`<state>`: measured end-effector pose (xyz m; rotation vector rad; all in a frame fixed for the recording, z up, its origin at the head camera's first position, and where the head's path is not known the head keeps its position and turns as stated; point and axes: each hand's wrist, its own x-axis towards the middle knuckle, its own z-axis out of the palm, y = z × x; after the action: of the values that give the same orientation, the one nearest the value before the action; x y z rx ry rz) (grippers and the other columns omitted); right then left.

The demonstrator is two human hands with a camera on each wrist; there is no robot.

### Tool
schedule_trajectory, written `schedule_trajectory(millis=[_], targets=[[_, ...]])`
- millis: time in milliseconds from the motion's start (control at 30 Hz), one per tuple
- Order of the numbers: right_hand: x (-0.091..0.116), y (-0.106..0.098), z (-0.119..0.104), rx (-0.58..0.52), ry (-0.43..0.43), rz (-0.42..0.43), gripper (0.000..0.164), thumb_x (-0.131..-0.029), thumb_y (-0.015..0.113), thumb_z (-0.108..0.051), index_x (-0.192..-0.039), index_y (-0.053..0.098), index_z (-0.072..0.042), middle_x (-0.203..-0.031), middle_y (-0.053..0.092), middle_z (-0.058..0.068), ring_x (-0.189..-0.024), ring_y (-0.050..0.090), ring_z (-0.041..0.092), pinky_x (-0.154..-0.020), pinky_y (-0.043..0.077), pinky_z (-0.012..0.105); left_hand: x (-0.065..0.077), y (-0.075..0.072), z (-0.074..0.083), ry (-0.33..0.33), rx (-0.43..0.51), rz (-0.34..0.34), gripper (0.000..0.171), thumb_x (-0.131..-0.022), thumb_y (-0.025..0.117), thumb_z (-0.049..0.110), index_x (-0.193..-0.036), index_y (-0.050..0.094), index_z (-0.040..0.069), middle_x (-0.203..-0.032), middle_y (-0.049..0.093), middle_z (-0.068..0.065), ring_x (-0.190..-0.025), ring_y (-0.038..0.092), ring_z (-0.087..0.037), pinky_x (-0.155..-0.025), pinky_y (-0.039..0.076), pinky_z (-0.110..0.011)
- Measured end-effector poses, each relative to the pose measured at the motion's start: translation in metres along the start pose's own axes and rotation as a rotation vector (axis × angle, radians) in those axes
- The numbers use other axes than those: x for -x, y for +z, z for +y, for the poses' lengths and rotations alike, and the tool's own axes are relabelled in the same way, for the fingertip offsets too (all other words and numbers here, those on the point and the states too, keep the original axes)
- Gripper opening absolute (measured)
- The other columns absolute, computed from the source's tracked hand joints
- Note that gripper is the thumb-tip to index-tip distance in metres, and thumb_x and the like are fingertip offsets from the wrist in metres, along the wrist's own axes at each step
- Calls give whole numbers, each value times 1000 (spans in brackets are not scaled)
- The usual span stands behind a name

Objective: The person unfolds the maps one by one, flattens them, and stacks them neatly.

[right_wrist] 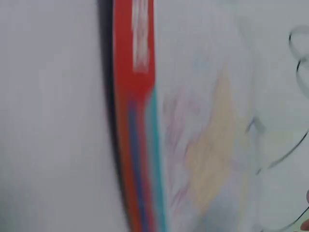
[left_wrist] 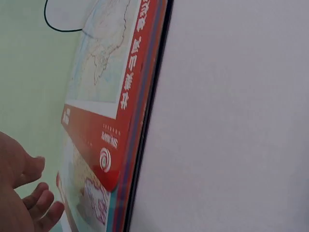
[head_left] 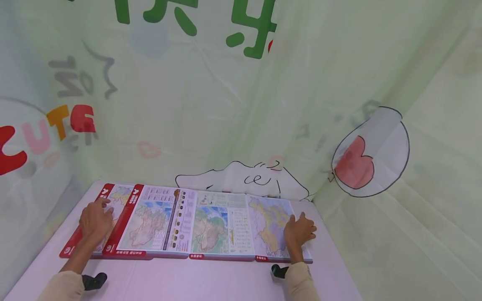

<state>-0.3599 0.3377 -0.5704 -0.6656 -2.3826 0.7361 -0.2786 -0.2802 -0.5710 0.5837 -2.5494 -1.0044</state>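
Red-edged map panels [head_left: 186, 225] lie flat in a row across the pale tabletop [head_left: 180, 278], extending between the person's two hands. Left hand [head_left: 96, 219]: over the leftmost panel [head_left: 120, 195], fingers loosely spread. Right hand [head_left: 299, 231]: over the rightmost panel [head_left: 266, 223], fingers spread. I cannot tell whether either touches its panel.

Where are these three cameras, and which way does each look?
Head: worn on the head, looking forward and down at the maps, table and cloth backdrop; the left hand, right hand and sleeves show.
Left wrist: worn there, looking at the maps' red-bordered edge; the left hand shows at lower left.
Right wrist: worn there, looking at the maps' edge, blurred; only a sliver of fingers shows at the right edge.
Shared: both wrist views show the maps' layered edge beside the pale table.
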Motion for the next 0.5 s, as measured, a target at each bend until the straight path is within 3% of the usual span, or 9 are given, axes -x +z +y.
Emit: schedule_trajectory(millis=[100, 200, 300, 400, 500], targets=[[33, -18, -56, -59, -174, 11, 49, -108, 63, -21, -147, 60, 8, -136, 59, 43, -126, 50, 62, -101, 37, 72, 5, -11, -9, 84, -59, 21, 61, -99, 68, 11, -153, 47, -9, -147, 48, -42, -121, 48, -57, -106, 44, -76], [70, -16, -93, -109, -396, -59, 44, -107, 66, -23, -145, 67, 1, -134, 66, 37, -124, 55, 58, -100, 41, 70, 9, -17, -24, 170, -106, 33, 69, -95, 71, 9, -156, 43, -9, -152, 40, -42, -125, 42, -60, -105, 41, -79], [115, -9, -120, -113, -564, -270, 43, -108, 67, -30, -146, 70, -9, -144, 65, 35, -132, 56, 56, -107, 42, 72, 12, -19, -36, 219, -139, 23, 75, -92, 74, 9, -157, 41, -8, -157, 37, -41, -130, 39, -62, -105, 39, -80], [157, 5, -135, -58, -680, -509, 52, -108, 64, -44, -153, 65, -21, -160, 51, 36, -147, 47, 58, -117, 37, 76, 11, -20, -42, 245, -171, -3, 78, -92, 76, 13, -158, 40, -7, -158, 38, -40, -134, 38, -62, -107, 38, -82], [188, 26, -143, 5, -781, -661, 64, -106, 61, -57, -162, 54, -29, -168, 40, 37, -154, 37, 63, -120, 31, 82, 10, -21, -44, 253, -198, -21, 80, -91, 77, 16, -159, 40, -7, -157, 38, -40, -135, 37, -62, -107, 39, -83]])
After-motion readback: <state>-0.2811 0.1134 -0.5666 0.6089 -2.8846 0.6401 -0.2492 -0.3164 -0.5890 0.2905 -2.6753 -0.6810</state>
